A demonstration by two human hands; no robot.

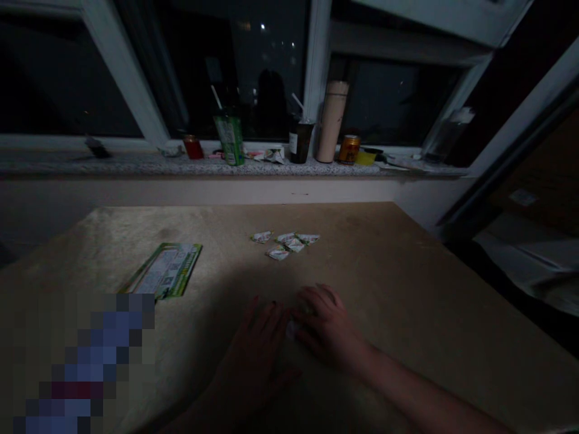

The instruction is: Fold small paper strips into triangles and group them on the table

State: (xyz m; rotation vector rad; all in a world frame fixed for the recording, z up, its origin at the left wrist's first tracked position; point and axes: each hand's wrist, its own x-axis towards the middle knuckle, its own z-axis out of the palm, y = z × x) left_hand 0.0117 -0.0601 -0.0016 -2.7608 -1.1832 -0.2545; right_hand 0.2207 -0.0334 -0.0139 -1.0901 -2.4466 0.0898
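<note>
My left hand [260,346] is low over the wooden table [384,271], its fingers stretched out and slightly apart, with nothing seen in it. Close beside its fingertips, my right hand [330,325] curls inward. A small pale thing [291,329] shows at the tips of the right thumb and forefinger; it is too dim to name. Beyond both hands lie several small triangular printed packets [294,243], grouped near the middle of the table. To the left rests a flat green-and-white printed package [174,271].
Along the stone windowsill [266,170] stand a red jar [193,147], a green cup with a straw [230,138], a dark cup [300,141], a tall pink flask [332,123] and a gold can [349,149]. A blurred-out patch [85,367] covers the lower left.
</note>
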